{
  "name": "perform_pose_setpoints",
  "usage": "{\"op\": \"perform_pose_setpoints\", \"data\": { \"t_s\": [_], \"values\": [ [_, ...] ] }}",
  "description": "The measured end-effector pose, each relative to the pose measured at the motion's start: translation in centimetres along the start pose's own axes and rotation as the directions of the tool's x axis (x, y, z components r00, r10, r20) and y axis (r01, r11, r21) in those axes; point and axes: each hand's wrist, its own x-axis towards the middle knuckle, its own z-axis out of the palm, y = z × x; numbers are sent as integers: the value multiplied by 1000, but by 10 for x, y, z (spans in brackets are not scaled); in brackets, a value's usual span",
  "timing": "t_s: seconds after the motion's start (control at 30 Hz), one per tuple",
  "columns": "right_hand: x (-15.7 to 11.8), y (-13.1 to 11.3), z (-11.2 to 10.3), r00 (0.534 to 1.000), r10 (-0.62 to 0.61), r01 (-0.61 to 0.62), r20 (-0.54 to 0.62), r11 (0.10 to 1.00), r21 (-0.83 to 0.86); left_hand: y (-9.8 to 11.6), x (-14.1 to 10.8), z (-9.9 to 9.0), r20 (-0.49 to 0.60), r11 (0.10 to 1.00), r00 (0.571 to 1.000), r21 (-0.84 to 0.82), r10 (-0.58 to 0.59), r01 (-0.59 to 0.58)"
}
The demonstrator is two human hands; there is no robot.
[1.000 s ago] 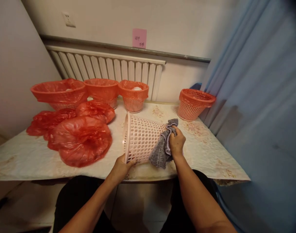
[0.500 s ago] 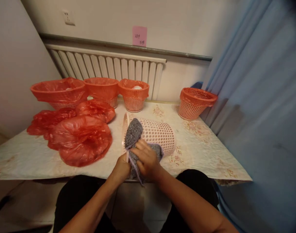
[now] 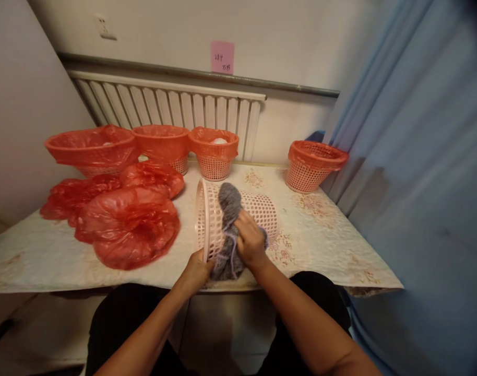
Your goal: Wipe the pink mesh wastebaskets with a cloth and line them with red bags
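A pale pink perforated plastic basket (image 3: 264,209) lies on its side on the table, its mouth facing left. My left hand (image 3: 197,270) is closed on the near lower part of its rim. With closed fingers my right hand (image 3: 251,239) presses a grey cloth (image 3: 229,201) with a light purple edge against the basket's side. Part of the cloth hangs down in folds between my two hands, near the table's front edge.
Red bags (image 3: 134,224) lie heaped at left. Behind them stand baskets lined with red bags, a left one (image 3: 92,149), a middle one (image 3: 162,141) and a right one (image 3: 215,156). Another lined basket (image 3: 311,169) stands by the blue curtain (image 3: 410,156). A radiator (image 3: 168,104) is behind.
My right hand and the cloth have slid right along the basket's side, away from the rim. The rim is now uncovered, and my left hand still grips it.
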Motion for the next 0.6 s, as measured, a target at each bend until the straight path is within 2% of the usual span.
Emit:
{"op": "perform_pose_setpoints", "data": {
  "t_s": [0.07,0.1,0.2,0.27,0.3,0.37,0.43,0.5,0.6],
  "values": [
    [2,26,-8,979,188,-191,-81,981,-41,2,1,1,21,1000,1000,-14,14,-14],
    [3,41,-13,949,289,-298,-128,953,-55,3,0,1,23,1000,1000,-17,12,-11],
    [4,78,-28,793,544,-579,-275,813,-61,7,-2,2,3,1000,1000,-7,-8,8],
    [4,91,-34,716,615,-662,-331,749,-39,8,-3,3,-4,1000,1000,10,-12,12],
    [4,92,-34,708,621,-666,-337,745,-26,9,-4,3,-3,1000,1000,22,-9,9],
    [5,85,-32,746,592,-621,-304,784,2,11,-7,3,12,999,1000,49,2,-2],
    [8,69,-28,817,532,-539,-221,842,34,12,-10,3,32,998,999,68,13,-15],
    [14,48,-25,879,461,-454,-120,887,81,14,-13,4,56,997,998,74,25,-30],
    [30,11,-22,929,370,-365,0,914,177,17,-18,7,81,996,995,56,61,-65]
  ]
}}
